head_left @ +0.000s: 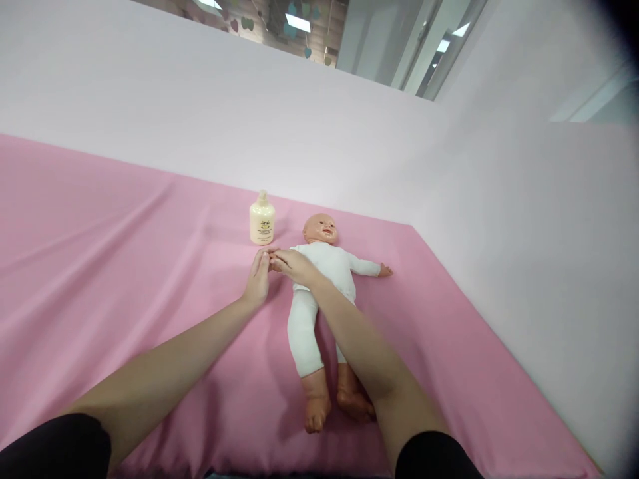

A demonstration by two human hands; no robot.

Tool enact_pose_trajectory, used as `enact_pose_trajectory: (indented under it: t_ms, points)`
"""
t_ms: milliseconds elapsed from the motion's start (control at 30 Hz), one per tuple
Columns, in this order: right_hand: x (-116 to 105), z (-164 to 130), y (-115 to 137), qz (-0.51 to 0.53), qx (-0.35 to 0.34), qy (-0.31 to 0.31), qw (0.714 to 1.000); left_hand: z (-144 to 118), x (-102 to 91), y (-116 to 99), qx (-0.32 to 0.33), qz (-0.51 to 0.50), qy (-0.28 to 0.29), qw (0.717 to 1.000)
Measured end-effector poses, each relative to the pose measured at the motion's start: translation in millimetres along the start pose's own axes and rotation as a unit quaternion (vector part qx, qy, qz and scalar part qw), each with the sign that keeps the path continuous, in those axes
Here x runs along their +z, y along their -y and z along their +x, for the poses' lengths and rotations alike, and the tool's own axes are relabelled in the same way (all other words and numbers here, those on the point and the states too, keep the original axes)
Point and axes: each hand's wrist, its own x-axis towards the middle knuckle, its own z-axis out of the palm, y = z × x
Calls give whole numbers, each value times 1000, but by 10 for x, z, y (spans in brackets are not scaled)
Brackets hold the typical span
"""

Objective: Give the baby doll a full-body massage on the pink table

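A baby doll (332, 263) in white clothes lies on its back, head toward the wall and bare feet toward me. Its arm on the left of the view is stretched out to the side, and both my hands meet at the end of it. My left hand (258, 274) is closed around the outer side of the doll's hand (275, 261). From the other side my right hand (295, 265) holds the same small hand, its fingers hiding most of it. The doll's other arm lies free. Just beyond my left hand stands a cream pump bottle (262, 221), upright and untouched.
A pink sheet (164, 279) with soft folds covers the surface under the doll. White walls (239, 120) rise behind it and along the right side. Above the back wall, a window (319, 30) shows ceiling lights and hanging decorations.
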Motion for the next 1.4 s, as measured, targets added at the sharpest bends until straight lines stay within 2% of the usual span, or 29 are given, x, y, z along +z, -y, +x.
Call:
enact_pose_trajectory:
  t_ms: [233,500,867,1233,1400]
  points:
    - [31,-4,-42,9,30,-22,999,-11,18,-32,24,23,4,999]
    - [28,6,-26,39,25,-9,999,40,-36,15,50,69,-34,996]
    - [26,-3,-34,56,19,0,998,45,7,11,-31,36,-46,998]
    - [27,0,-5,24,23,-7,999,34,10,-58,-53,18,-28,998]
    - [15,-5,20,29,21,-9,999,38,15,-57,-33,37,-16,999]
